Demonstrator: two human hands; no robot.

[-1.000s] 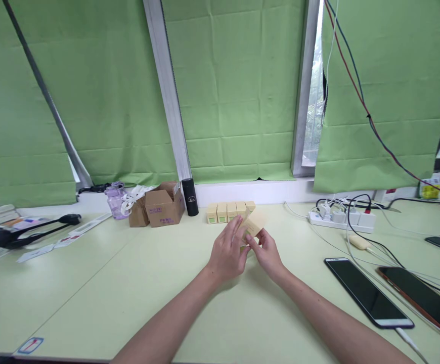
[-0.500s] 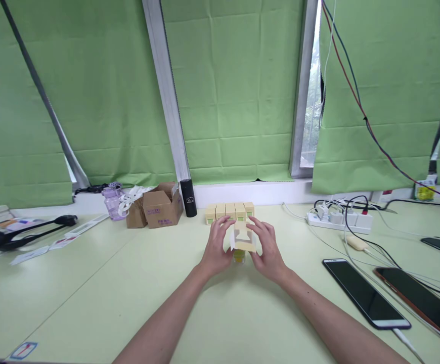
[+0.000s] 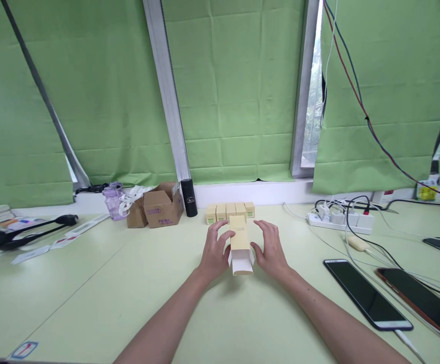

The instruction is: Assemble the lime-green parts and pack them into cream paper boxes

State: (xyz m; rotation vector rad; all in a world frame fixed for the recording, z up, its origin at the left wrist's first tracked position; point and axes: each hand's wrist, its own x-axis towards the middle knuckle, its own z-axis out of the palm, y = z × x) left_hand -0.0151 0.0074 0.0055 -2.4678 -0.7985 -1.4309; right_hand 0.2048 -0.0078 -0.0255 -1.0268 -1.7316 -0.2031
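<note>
A small pale yellow carton (image 3: 239, 243) lies lengthwise on the green table (image 3: 91, 283), its white end flaps open toward me. My left hand (image 3: 215, 251) grips the carton's left side with curled fingers. My right hand (image 3: 269, 248) touches its right side with the thumb while the fingers arch over it. A row of several matching yellow boxes (image 3: 229, 211) stands just behind, near the window ledge.
A brown cardboard box (image 3: 161, 206), a black cylinder (image 3: 188, 197) and a purple jar (image 3: 112, 200) stand at the back left. Black tongs (image 3: 23, 230) lie far left. A power strip (image 3: 339, 219) with cables and two phones (image 3: 367, 294) occupy the right.
The carton went from held up and tilted in both hands, to being opened upright, to lying flat on the table between my hands.
</note>
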